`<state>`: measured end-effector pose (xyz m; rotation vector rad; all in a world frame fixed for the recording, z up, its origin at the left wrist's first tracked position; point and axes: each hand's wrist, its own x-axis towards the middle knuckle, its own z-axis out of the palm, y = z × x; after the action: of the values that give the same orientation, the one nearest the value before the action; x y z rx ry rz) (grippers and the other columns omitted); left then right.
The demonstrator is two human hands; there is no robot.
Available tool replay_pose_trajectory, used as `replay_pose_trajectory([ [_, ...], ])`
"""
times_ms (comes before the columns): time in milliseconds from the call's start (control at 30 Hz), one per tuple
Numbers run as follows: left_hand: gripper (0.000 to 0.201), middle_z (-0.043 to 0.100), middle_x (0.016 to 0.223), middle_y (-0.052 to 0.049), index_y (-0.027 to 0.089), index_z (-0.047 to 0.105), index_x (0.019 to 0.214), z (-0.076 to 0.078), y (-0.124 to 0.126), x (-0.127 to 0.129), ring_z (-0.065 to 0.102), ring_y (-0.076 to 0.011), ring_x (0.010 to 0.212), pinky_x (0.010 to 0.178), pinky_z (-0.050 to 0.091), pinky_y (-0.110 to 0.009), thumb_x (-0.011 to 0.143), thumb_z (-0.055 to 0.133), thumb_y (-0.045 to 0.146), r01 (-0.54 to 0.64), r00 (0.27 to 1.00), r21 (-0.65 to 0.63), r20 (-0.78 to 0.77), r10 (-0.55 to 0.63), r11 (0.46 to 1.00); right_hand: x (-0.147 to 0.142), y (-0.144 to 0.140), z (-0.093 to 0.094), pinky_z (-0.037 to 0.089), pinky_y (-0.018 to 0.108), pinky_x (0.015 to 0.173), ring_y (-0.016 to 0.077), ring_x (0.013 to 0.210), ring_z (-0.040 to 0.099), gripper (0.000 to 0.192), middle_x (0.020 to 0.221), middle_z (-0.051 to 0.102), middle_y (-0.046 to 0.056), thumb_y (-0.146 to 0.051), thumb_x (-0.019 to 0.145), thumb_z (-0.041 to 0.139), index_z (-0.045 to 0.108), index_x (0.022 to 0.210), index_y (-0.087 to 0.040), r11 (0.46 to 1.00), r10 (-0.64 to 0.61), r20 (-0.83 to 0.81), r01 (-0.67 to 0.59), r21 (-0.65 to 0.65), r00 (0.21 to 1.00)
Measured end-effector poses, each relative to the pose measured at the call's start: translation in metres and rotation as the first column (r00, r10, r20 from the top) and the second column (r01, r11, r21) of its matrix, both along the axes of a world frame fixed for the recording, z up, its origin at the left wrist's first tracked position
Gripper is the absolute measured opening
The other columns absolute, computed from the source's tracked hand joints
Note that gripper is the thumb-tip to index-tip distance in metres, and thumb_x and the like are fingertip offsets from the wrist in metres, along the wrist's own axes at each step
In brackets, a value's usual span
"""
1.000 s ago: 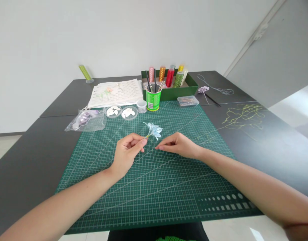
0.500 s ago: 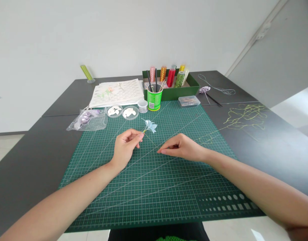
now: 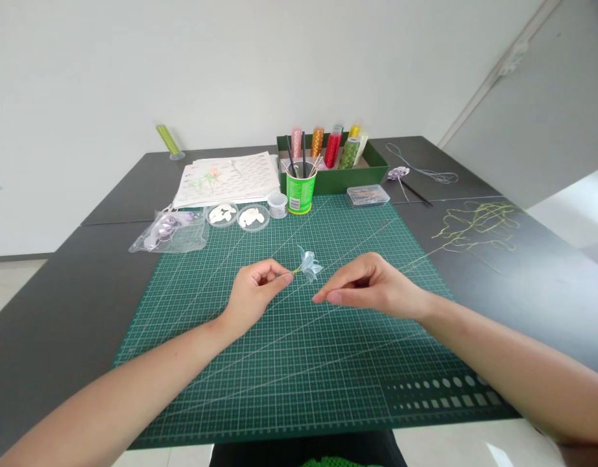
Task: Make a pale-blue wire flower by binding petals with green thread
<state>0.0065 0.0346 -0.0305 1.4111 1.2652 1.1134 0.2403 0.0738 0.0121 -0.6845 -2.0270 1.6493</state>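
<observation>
pinching pale blue flower (image 3: 309, 265) | left hand (image 3: 254, 295) | petals splayed rightward

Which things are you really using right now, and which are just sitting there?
In use:
- left hand, pinching the stem of the pale blue flower
- right hand, fingers pinched close beside the flower
- green cutting mat under both

Just sitting there:
- green cup of tools
- green box of thread spools
- two petal dishes
- yellow-green thread

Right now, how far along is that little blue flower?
The pale blue flower already has its petals formed. In hand: the left hand pinches its stem while the right hand pinches something too fine to see. Possibly left: loose green thread and the dishes of white petals lie unused.
</observation>
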Motion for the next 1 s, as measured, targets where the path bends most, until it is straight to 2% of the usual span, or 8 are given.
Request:
replay_pose_trajectory([
  [200, 0.023, 0.036, 0.047, 0.008, 0.018, 0.069, 0.069, -0.002, -0.004, 0.005, 0.028, -0.0074, 0.045, 0.045, 0.022, -0.022, 0.083, 0.070, 0.036, 0.159, 0.985, -0.075, -0.062, -0.164, 0.984, 0.001, -0.001, 0.000, 0.032, 0.024, 0.047, 0.0089, 0.054, 0.041, 0.032, 0.062, 0.063, 0.003, -0.045, 0.086, 0.074, 0.083, 0.092, -0.014, 0.995, -0.104, -0.037, 0.103, -0.011, 0.994],
  [367, 0.024, 0.038, 0.047, 0.008, 0.018, 0.067, 0.067, -0.003, -0.007, 0.007, 0.028, -0.0075, 0.045, 0.045, 0.022, -0.022, 0.083, 0.070, 0.035, 0.259, 0.964, -0.117, -0.035, -0.265, 0.959, -0.001, 0.001, -0.003, 0.021, 0.024, 0.043, 0.0075, 0.049, 0.029, 0.038, 0.050, 0.046, -0.002, -0.049, 0.084, 0.074, 0.083, 0.094, -0.014, 0.982, -0.188, 0.003, 0.188, -0.026, 0.982],
  [467, 0.022, 0.037, 0.046, 0.008, 0.019, 0.068, 0.066, -0.002, -0.010, 0.008, 0.029, -0.0078, 0.045, 0.045, 0.022, -0.022, 0.082, 0.071, 0.034, 0.292, 0.953, -0.116, -0.044, -0.298, 0.949, -0.002, 0.003, -0.006, 0.018, 0.024, 0.043, 0.0070, 0.049, 0.026, 0.036, 0.050, 0.042, -0.003, -0.047, 0.085, 0.073, 0.083, 0.096, -0.014, 0.975, -0.222, 0.016, 0.222, -0.005, 0.975],
  [800, 0.023, 0.041, 0.047, 0.007, 0.018, 0.069, 0.069, 0.000, -0.014, 0.009, 0.031, -0.0079, 0.045, 0.046, 0.023, -0.022, 0.083, 0.071, 0.036, 0.376, 0.922, -0.178, -0.023, -0.386, 0.910, -0.001, 0.009, -0.017, 0.017, 0.024, 0.045, 0.0069, 0.050, 0.023, 0.035, 0.051, 0.038, -0.005, -0.046, 0.087, 0.070, 0.083, 0.099, -0.016, 0.977, -0.212, 0.065, 0.210, 0.045, 0.975],
  [1000, 0.024, 0.042, 0.049, 0.007, 0.017, 0.069, 0.069, -0.003, -0.014, 0.010, 0.031, -0.0075, 0.046, 0.044, 0.022, -0.021, 0.082, 0.073, 0.038, 0.402, 0.912, -0.186, -0.004, -0.410, 0.896, -0.001, 0.009, -0.022, 0.017, 0.025, 0.045, 0.0074, 0.051, 0.025, 0.037, 0.052, 0.042, -0.003, -0.048, 0.089, 0.068, 0.082, 0.102, -0.017, 0.984, -0.178, 0.090, 0.175, 0.041, 0.980],
])
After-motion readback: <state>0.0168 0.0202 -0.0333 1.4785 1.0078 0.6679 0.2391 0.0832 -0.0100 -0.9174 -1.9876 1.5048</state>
